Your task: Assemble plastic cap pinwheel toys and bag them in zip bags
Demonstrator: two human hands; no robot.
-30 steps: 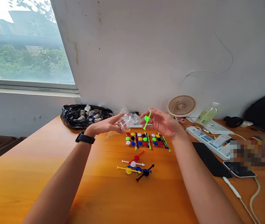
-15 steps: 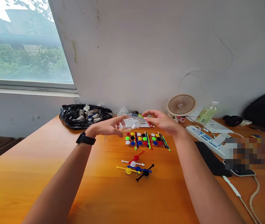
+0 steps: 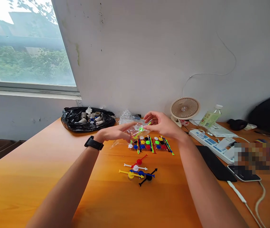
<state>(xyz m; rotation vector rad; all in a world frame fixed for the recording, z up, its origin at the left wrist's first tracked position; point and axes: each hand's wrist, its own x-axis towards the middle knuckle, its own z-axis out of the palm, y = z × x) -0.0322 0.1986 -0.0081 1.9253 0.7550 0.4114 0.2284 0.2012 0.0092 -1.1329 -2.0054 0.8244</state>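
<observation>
Over the far middle of the counter [image 3: 54, 177], the left hand [image 3: 116, 133] pinches a small clear plastic bag [image 3: 135, 128] at its mouth. The right hand [image 3: 163, 125] pinches a green stick piece [image 3: 140, 130], its tip seemingly just inside the bag. Directly beneath lie rows of coloured discs and sticks [image 3: 150, 143]; nearer the front edge sits a small pile of assembled pieces [image 3: 139, 170]. The flimsy film could fold shut or slip from the left fingers, so the green piece might miss and drop among the sorted rows, scattering them.
</observation>
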